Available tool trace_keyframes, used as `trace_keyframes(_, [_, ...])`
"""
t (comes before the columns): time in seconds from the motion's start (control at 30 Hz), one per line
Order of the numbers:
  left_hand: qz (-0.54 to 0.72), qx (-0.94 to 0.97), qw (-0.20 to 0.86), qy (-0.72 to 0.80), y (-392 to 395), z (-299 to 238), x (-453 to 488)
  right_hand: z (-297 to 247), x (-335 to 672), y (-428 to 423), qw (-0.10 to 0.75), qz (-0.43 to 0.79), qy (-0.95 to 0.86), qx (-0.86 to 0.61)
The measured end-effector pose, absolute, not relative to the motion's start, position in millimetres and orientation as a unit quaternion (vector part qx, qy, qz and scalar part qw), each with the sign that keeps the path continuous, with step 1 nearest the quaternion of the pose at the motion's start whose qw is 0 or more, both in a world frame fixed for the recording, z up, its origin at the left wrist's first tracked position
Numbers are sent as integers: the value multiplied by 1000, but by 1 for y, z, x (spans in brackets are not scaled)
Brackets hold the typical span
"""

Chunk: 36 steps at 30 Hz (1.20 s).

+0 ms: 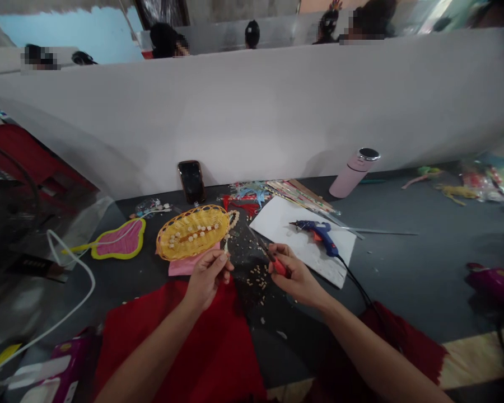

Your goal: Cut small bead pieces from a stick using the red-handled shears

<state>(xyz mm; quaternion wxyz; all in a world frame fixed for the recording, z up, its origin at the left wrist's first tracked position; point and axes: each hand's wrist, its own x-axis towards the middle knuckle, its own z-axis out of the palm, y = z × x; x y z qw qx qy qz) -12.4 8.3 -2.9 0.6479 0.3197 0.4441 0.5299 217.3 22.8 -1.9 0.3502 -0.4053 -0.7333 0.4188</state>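
Note:
My left hand (pixel 210 275) is closed in a pinch on a small pale piece (pixel 226 244), too small to name for sure. In my right hand (pixel 293 274) are red-handled scissors (pixel 279 265), their blades pointing up and left toward the other hand. The hands are apart, just above the dark table. Beyond my left hand sits a yellow woven basket (pixel 210 217) with small whitish bead-like pieces in it. Tan bits (pixel 258 278) lie scattered between the hands. A blue glue gun (pixel 319 230) rests on a white board (pixel 273 215) to the right.
A red cloth (pixel 231 341) lies under my left arm. Behind the basket a phone (pixel 191 182) leans on the white partition (pixel 252 112). Thin sticks (pixel 300 196), a pink bottle (pixel 353 174) and a pink-yellow fan-shaped thing (pixel 120 239) stand or lie around. Other people's heads show beyond.

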Motion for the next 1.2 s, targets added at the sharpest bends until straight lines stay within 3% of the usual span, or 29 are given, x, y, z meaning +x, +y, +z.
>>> trace_keyframes(0.13, [537,329,639,441,8,0,-11,-4,216,21,325,404,-768,-377])
trace_keyframes(0.33, [547,348,618,445,7,9,-7,-2,210,13,272,245,-840,-400])
trace_keyframes(0.6, [555,385,574,464,6,3,-6,-6,205,7,223,148,-867,-420])
trace_keyframes(1.2, [530,416,540,504,8,-2,-6,0,197,2,212,116,-879,-412])
